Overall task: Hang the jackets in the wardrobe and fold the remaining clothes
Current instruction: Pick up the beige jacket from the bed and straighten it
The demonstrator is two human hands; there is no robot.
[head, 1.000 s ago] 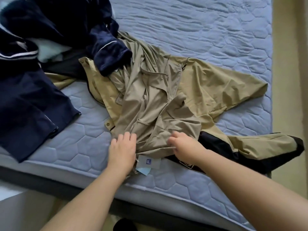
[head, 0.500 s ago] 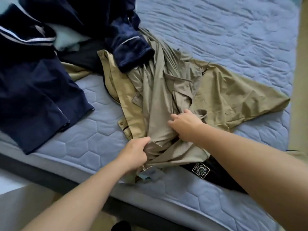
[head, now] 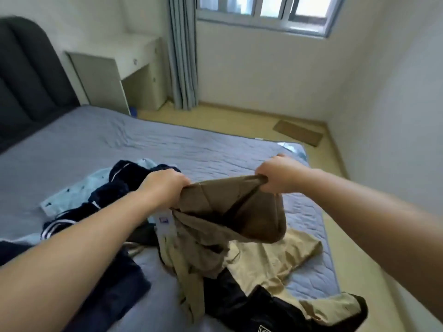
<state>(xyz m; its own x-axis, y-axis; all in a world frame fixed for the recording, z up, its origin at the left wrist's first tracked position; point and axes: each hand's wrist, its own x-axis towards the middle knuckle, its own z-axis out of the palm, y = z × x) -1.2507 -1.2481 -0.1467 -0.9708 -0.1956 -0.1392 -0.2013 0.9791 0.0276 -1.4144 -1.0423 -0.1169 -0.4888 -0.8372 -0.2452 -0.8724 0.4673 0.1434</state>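
Note:
A khaki garment (head: 230,212) is lifted off the bed, stretched between both hands by its top edge, its lower part trailing down to the mattress. My left hand (head: 165,185) grips its left end and my right hand (head: 278,173) grips its right end. A white tag (head: 165,222) hangs below the left hand. Under it a lighter beige jacket with black trim (head: 275,262) lies spread on the bed. Dark navy clothes with white stripes (head: 115,188) and a pale blue piece (head: 72,195) are heaped to the left.
The blue-grey quilted bed (head: 167,144) fills the middle, with a dark padded headboard (head: 28,77) at the left. A white desk (head: 115,68) and grey curtain (head: 182,51) stand by the window wall. A brown mat (head: 297,133) lies on the floor at the right.
Both hands closed on the khaki garment and raised it off the bed. The view tilted up from the mattress to the room.

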